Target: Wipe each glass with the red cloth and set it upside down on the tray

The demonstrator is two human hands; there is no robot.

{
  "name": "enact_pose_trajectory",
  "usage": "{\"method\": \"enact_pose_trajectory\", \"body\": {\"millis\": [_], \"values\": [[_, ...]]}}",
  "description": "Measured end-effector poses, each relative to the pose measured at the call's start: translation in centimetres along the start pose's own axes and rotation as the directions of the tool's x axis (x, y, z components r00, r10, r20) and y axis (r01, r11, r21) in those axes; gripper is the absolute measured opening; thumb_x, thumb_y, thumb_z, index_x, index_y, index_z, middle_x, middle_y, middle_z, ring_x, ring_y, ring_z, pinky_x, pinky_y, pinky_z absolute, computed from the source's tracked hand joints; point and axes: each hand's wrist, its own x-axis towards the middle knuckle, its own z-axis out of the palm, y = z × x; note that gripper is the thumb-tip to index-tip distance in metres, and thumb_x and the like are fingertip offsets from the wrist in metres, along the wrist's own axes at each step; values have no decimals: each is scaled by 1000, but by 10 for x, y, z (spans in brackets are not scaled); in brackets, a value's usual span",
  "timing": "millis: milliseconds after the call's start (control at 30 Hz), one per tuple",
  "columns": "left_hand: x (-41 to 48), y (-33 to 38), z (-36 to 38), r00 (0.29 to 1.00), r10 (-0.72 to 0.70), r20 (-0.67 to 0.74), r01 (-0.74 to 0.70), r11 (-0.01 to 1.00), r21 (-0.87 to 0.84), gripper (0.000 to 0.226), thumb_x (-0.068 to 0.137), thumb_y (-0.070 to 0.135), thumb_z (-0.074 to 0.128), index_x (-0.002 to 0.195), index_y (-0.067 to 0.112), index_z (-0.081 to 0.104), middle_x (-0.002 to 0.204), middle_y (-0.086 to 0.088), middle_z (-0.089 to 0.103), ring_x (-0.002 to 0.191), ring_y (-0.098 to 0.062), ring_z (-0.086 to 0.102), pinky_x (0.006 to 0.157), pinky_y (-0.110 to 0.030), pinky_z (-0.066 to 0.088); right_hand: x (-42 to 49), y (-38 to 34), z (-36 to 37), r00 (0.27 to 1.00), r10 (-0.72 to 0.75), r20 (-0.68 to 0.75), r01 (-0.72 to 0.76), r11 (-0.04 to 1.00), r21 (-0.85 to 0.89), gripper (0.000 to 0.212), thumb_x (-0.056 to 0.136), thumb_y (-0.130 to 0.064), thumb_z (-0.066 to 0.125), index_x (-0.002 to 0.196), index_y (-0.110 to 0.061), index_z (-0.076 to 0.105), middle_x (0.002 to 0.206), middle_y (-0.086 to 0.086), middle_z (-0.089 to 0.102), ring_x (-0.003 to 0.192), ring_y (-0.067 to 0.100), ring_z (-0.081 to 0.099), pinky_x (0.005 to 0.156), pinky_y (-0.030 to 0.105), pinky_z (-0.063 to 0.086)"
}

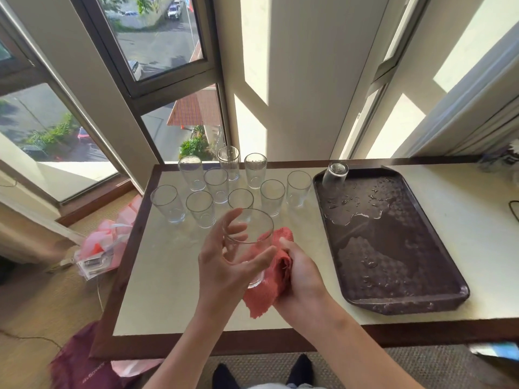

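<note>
Holds a glass (pixel 248 240) in the left hand (pixel 222 268), just left of the tray (pixel 393 248) and above the tabletop (pixel 168 290), mouth up and base toward the body. Wraps the thumb across the near side and curls the fingers round the far side, where they are visible through the clear wall. Grips the cloth (pixel 266 287), red and bunched, in the right hand (pixel 304 272), between glass and tray, with the thumb on top and fingers curled into the folds. Presses the cloth against the right side and base of the glass; a loose corner below, hanging toward the near edge of the tabletop. In the far left corner of the tray: one upturned glass (pixel 335 175), base up, rim on the tray floor. Across the dark textured floor of the tray: puddles and beads of water. Left of the tray, toward the window (pixel 157 43): nine upright glasses (pixel 216 186) in a loose cluster on the tabletop, mouths up, apart from the tray rim. Further left of the tray, down on the floor past the tabletop edge: a pink bag (pixel 104 242). Nearer the body on the same side: a maroon bag (pixel 81 363). Right of the tray, at the frame edge: a dark cable (pixel 514 211) on the tabletop.
</note>
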Motion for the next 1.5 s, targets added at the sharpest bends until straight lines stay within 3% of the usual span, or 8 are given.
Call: {"method": "enact_pose_trajectory", "body": {"millis": [133, 333, 467, 667, 900, 1233, 1333, 1500], "values": [[7, -4, -16, 988, 23, 151, -54, 976, 210, 86, 44, 58, 89, 123, 46, 58, 103, 6, 65, 97, -1, 64, 82, -7, 50, -9, -10, -10, 984, -156, 89, 170, 968, -182, 47, 100, -42, 43, 119, -6, 66, 113, 22, 71, 108, 33, 67, 101, 50, 48], [-1, 5, -20, 939, 5, 345, -210, 800, 561, 87, 39, 72, 72, 121, 47, 60, 89, 14, 59, 81, -5, 65, 70, -34, 59, -28, -9, -1, 894, -260, 364, 442, 640, -629, 22, 94, -48, 42, 105, -55, 60, 95, 7, 58, 77, 16, 57, 53, 17, 42], [-5, 6, -9, 913, 59, 404, -359, 587, 725, 76, 40, 69, 59, 109, 39, 59, 82, 11, 52, 71, -15, 60, 55, -29, 50, -18, -14, 1, 927, -224, 300, 374, 612, -697, 31, 104, -43, 33, 130, -40, 50, 98, 5, 56, 65, 6, 52, 45, 13, 40], [-6, 0, -18, 933, 65, 355, -310, 649, 695, 69, 44, 60, 57, 106, 32, 68, 80, 11, 54, 72, -17, 67, 51, -34, 53, -17, 18, -14, 901, -270, 339, 423, 384, -821, 70, 80, -76, 28, 146, -52, 26, 116, -6, 47, 88, 9, 56, 80, 35, 53], [-31, -2, -6, 864, 150, 480, -470, 580, 665, 67, 37, 61, 79, 94, 27, 68, 74, 11, 53, 58, -8, 51, 50, -16, 37, 7, 4, -9, 983, -136, 127, 186, 703, -686, 40, 95, -55, 43, 108, -21, 59, 80, 17, 63, 66, 29, 61, 62, 39, 52], [-29, -33, -14, 922, 88, 377, -289, 805, 519, 49, 48, 61, 83, 83, 29, 70, 70, 16, 50, 56, -6, 50, 52, -12, 38, 39, 13, -28, 994, -88, 59, 105, 788, -606, 47, 93, -50, 55, 86, -5, 65, 73, 22, 62, 57, 29, 59, 55, 34, 49], [-25, -52, -13, 930, -10, 368, -193, 838, 511, 51, 47, 63, 83, 84, 31, 71, 70, 13, 55, 57, -7, 50, 53, -17, 41, 54, 19, -38, 968, -249, -18, 145, 621, -771, 50, 82, -62, 57, 75, -14, 66, 74, 14, 69, 66, 30, 65, 71, 45, 54], [-25, -71, -26, 936, -245, 253, 101, 875, 473, 71, 40, 73, 74, 102, 39, 67, 84, 16, 68, 68, 3, 64, 63, -12, 49, 74, 27, -68, 789, -602, 122, 115, -51, -992, 32, 98, -48, 45, 96, -20, 60, 87, 2, 69, 79, 23, 66, 72, 36, 55]]}}
